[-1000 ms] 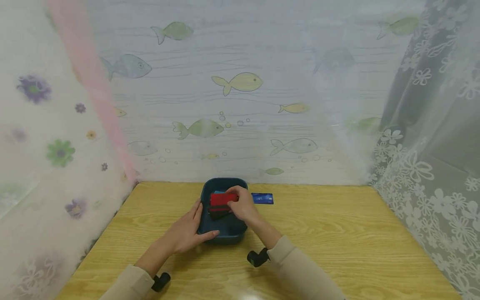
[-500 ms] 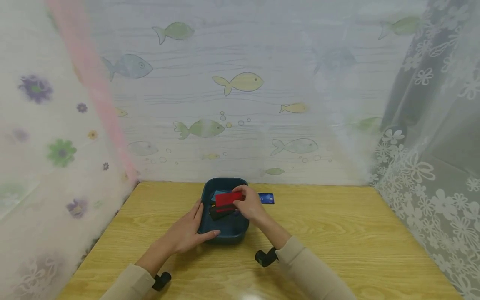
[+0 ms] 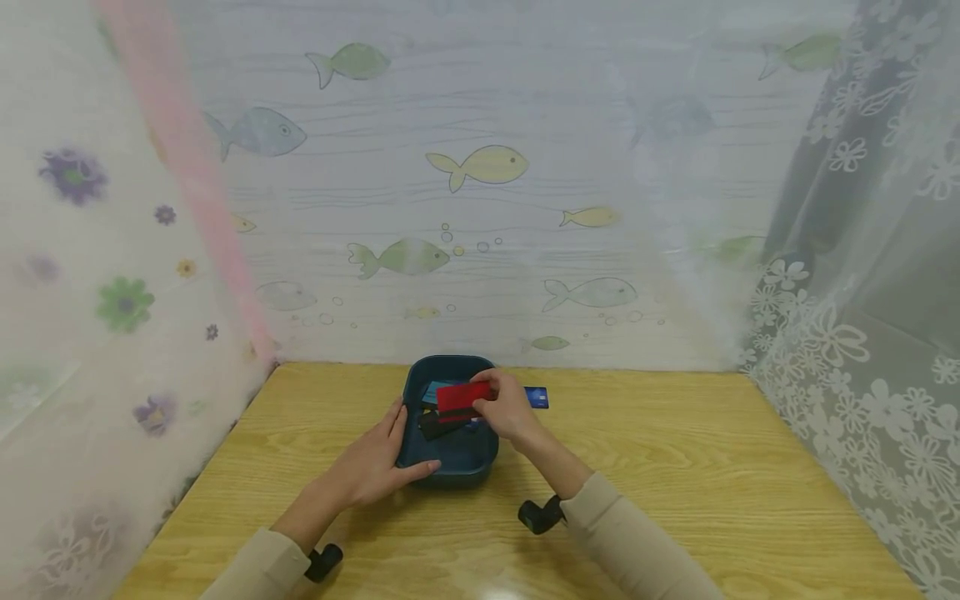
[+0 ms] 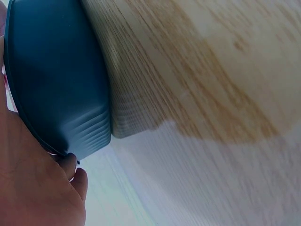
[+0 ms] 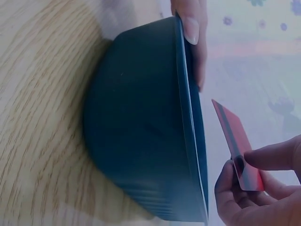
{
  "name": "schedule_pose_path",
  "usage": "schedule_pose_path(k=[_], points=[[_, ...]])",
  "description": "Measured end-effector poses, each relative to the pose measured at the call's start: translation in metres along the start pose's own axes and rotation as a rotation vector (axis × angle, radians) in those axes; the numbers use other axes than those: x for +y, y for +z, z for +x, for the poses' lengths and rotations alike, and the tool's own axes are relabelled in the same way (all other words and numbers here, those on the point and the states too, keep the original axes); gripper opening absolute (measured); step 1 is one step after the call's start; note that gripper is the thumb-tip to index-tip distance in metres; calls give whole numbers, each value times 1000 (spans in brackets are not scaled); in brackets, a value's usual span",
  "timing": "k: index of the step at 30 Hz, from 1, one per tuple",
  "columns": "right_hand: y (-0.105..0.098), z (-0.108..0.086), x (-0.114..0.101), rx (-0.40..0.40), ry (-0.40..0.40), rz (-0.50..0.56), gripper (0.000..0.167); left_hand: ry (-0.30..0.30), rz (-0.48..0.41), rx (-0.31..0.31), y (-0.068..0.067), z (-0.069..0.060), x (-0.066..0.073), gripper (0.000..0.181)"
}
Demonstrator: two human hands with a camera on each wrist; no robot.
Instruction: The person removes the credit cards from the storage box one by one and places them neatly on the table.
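In the head view, a dark blue plastic basin (image 3: 450,478) stands on the table with several cards in it. My left hand (image 3: 369,458) lies spread at its near left corner, fingers along the left rim and thumb across the near one. Over the basin, my right hand (image 3: 512,408) pinches a red card (image 3: 459,400) with a dark stripe between thumb and fingers. The right wrist view shows this red card (image 5: 237,146) raised clear of the rim. A black card (image 3: 438,427) and a light blue card (image 3: 431,393) lie inside the basin.
A blue card (image 3: 538,397) lies on the wooden table (image 3: 675,467) just right of the basin, partly hidden by my right hand. A fish-print curtain (image 3: 480,250) hangs behind the table, with flowered sheeting at both sides.
My right hand has lifted the red card off the others and moved it slightly right, uncovering more of the black and light blue cards. My left hand has stayed at the basin.
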State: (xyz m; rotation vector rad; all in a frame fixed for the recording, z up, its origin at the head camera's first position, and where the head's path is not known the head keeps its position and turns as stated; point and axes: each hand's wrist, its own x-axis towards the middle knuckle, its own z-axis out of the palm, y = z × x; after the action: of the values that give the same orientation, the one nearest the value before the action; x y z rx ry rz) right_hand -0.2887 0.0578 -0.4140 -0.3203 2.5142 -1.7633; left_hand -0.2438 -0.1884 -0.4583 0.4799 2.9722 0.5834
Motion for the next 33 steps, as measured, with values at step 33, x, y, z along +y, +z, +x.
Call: schedule_pose_path(k=[33], points=[[-41,-2,13,13,-2,19,34,5,5,19,-1,-1,2,123]])
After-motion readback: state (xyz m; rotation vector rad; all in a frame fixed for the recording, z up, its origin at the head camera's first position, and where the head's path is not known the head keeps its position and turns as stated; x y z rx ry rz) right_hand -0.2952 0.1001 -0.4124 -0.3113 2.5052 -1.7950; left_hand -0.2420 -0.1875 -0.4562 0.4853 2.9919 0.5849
